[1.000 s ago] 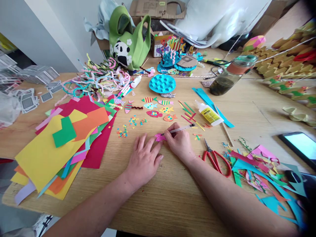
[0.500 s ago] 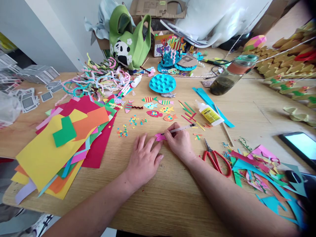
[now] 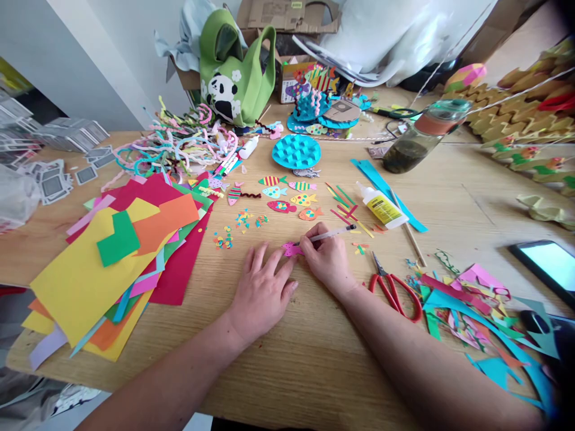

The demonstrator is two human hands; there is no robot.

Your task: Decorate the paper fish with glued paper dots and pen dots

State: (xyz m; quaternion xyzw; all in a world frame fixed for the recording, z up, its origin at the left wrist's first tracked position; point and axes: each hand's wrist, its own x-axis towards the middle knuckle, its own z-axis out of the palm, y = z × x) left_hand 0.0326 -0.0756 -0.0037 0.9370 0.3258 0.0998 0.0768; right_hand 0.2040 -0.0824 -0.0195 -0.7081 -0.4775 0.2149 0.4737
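A small pink paper fish (image 3: 291, 249) with dark dots lies flat on the wooden table between my two hands. My right hand (image 3: 327, 258) is closed round a pen (image 3: 333, 232), whose tip meets the fish. Spread flat beside it, my left hand (image 3: 263, 293) touches the fish's left edge with its fingertips; part of the fish is hidden by my fingers. Just beyond lie several decorated paper fish (image 3: 302, 200). Little piles of coloured paper bits (image 3: 223, 239) sit to the left of the pink fish, and thin paper strips (image 3: 345, 206) to the right.
Red-handled scissors (image 3: 393, 290) and paper scraps (image 3: 476, 311) lie right of my right arm. A glue bottle (image 3: 383, 206) rests on its side. Coloured paper sheets (image 3: 81, 269) are stacked at left. Farther off are a blue egg-carton piece (image 3: 296, 152), pipe cleaners (image 3: 175, 140) and a jar (image 3: 420, 137).
Both hands, the pen and the pink fish look almost unchanged. The whole view has shifted very slightly.
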